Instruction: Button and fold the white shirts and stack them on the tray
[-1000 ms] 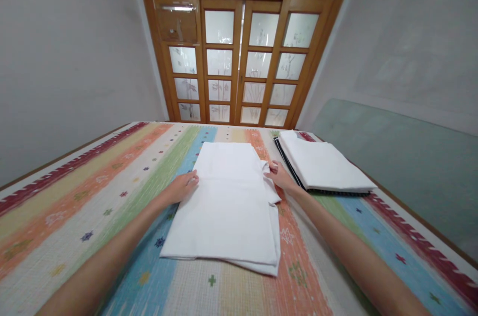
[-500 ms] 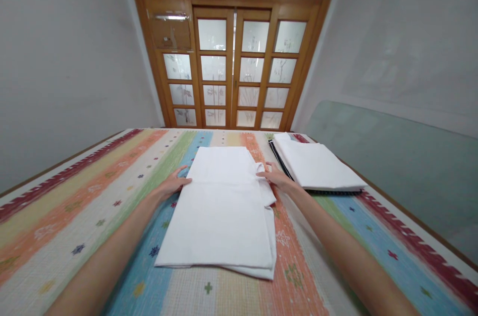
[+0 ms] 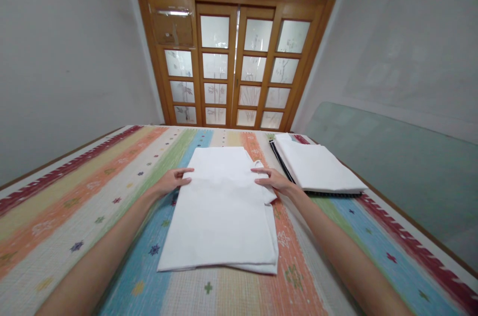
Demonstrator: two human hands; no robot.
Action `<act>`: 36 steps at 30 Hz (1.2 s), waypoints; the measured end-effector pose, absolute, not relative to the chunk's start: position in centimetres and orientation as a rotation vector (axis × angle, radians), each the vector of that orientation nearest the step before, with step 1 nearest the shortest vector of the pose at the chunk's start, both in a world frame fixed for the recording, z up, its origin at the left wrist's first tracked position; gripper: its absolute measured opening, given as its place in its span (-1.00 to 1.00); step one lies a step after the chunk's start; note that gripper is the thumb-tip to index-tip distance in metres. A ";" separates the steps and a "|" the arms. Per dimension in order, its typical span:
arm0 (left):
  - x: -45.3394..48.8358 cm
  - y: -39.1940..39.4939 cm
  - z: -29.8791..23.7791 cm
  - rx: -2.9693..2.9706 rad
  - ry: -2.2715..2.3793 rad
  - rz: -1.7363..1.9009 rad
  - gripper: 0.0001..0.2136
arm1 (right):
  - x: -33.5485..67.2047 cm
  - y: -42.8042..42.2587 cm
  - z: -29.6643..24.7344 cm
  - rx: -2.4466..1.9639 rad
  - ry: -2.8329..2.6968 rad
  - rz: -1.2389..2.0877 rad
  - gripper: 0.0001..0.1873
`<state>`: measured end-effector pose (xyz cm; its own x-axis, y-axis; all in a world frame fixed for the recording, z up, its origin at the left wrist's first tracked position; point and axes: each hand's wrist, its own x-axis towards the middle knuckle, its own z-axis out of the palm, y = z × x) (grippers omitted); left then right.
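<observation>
A folded white cloth (image 3: 222, 206) lies flat on a striped, many-coloured bedspread (image 3: 74, 196). My left hand (image 3: 171, 180) rests on the cloth's left edge, fingers stretched out toward the middle. My right hand (image 3: 272, 179) lies on the cloth's right edge, fingers flat and pointing inward, beside a small bunched flap of the cloth. Neither hand grips anything.
A second folded white cloth (image 3: 317, 166) lies on a dark-edged folded piece at the right of the bedspread. A wooden door with frosted glass panes (image 3: 239, 67) stands behind. A pale green panel (image 3: 392, 157) runs along the right wall.
Both hands have slid inward onto the cloth's edges, fingers reaching further toward its middle. The cloth has stayed flat in place.
</observation>
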<state>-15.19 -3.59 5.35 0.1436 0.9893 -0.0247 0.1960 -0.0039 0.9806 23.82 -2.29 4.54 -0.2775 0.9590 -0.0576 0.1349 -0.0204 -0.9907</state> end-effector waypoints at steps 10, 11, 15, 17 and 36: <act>-15.2 -3.9 6.0 1.570 1.350 1.099 -0.47 | 22.8 -2.0 4.3 -1.202 -1.280 1.311 -0.33; -15.2 -4.1 6.4 1.591 1.353 1.131 -0.46 | 22.9 -2.1 4.7 -1.217 -1.326 1.233 -0.34; -15.2 -5.1 8.1 1.728 1.387 1.221 -0.47 | 23.4 -2.9 7.0 -1.259 -1.447 0.966 -0.41; -15.2 -5.6 8.8 1.828 1.429 1.245 -0.51 | 23.7 -3.2 7.9 -1.271 -1.492 0.887 -0.41; -14.6 -7.5 10.4 2.112 1.488 1.332 -0.56 | 24.8 -5.6 9.2 -1.216 -1.690 0.826 -0.36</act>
